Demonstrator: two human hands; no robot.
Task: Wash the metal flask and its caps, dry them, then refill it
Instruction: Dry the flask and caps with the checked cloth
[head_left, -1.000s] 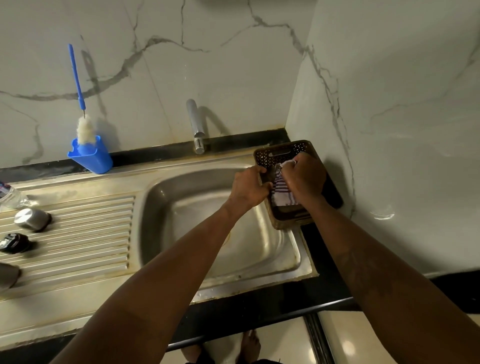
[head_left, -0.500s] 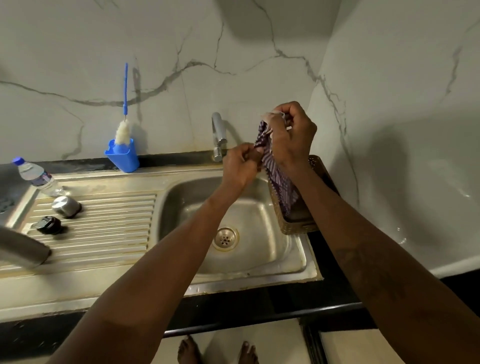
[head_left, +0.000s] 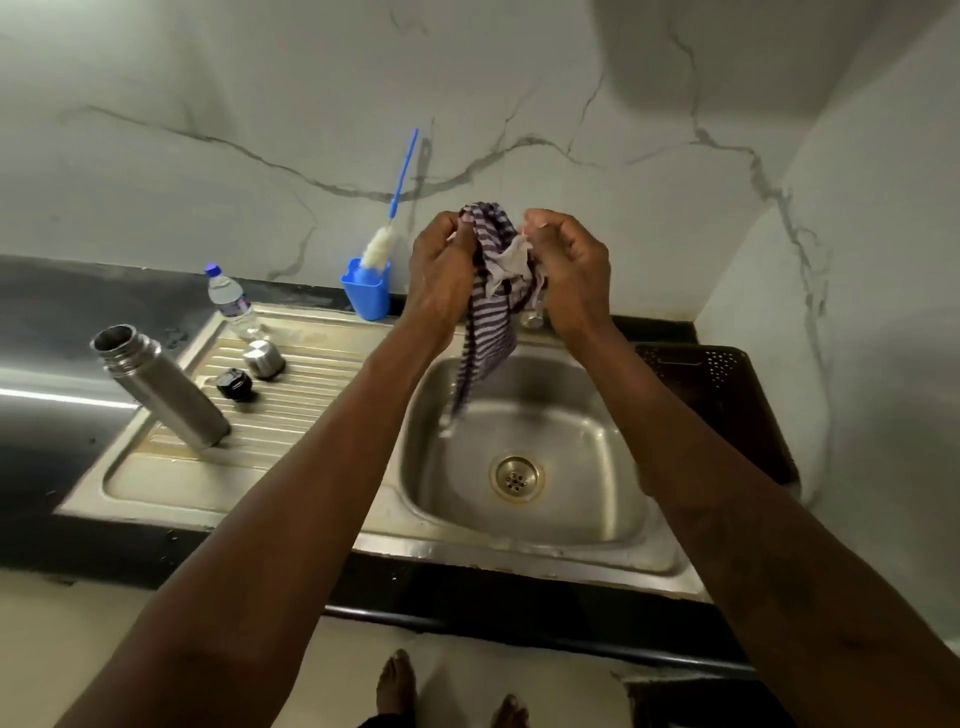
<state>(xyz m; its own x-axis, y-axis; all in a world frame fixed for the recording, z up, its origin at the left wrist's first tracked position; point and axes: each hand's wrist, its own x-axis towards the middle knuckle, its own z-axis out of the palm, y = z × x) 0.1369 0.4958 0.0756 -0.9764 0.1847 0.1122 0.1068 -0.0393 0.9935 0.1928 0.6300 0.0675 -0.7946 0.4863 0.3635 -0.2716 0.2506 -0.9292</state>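
Note:
A striped purple-and-white cloth (head_left: 491, 322) hangs over the sink basin (head_left: 582, 441). My left hand (head_left: 441, 270) and my right hand (head_left: 571, 270) both grip its bunched top, side by side. The open metal flask (head_left: 161, 387) stands uncapped on the ribbed drainboard (head_left: 311, 384) at the left. Beside it lie its steel cap (head_left: 263, 358) and its black inner cap (head_left: 235, 384). A small plastic water bottle (head_left: 228, 301) with a blue lid stands behind them.
A blue holder (head_left: 366, 293) with a bottle brush (head_left: 395, 208) stands against the marble wall. The tap (head_left: 532, 317) is mostly hidden behind the cloth. A dark perforated basket (head_left: 727, 405) sits right of the basin. Bare feet show on the floor below.
Both hands lifted the cloth out of the basket, raised it over the basin and carried it left. The view swung left, bringing the flask fully into sight.

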